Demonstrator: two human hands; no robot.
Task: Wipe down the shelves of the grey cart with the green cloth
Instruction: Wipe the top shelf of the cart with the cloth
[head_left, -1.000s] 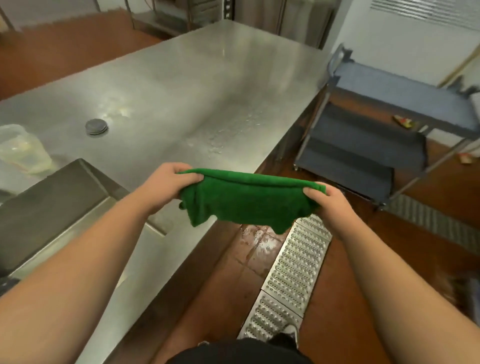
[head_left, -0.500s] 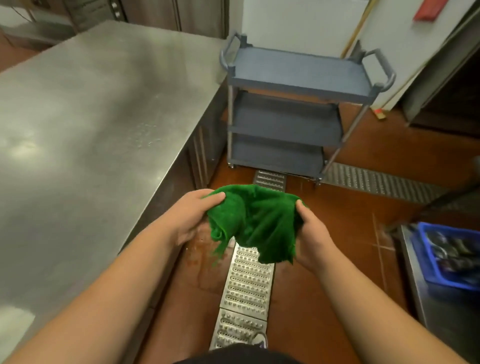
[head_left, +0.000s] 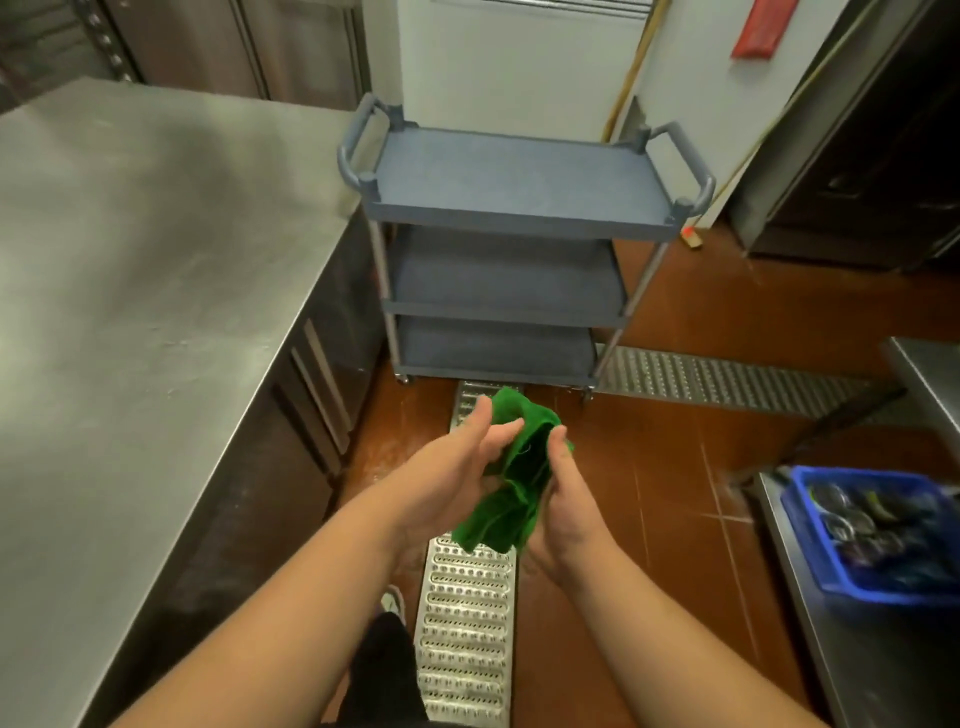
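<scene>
The green cloth (head_left: 511, 480) is bunched and folded between both my palms, in front of my body and above the floor. My left hand (head_left: 457, 467) presses on its left side with fingers stretched out. My right hand (head_left: 558, 499) cups it from the right and underneath. The grey cart (head_left: 511, 218) stands straight ahead against the white wall, with three bare shelves and a handle at each end. Its lowest shelf sits just beyond the cloth, and neither hand touches the cart.
A long steel worktable (head_left: 156, 270) runs along the left, close to the cart's left end. Metal drain grates (head_left: 467, 623) cross the wet brown tile floor. At the right, a blue tub (head_left: 883, 535) of items rests on a steel counter (head_left: 883, 670).
My view has swung from the worktable to face the cart, which is closer now. My hands have come together, gathering the spread cloth into a folded bundle.
</scene>
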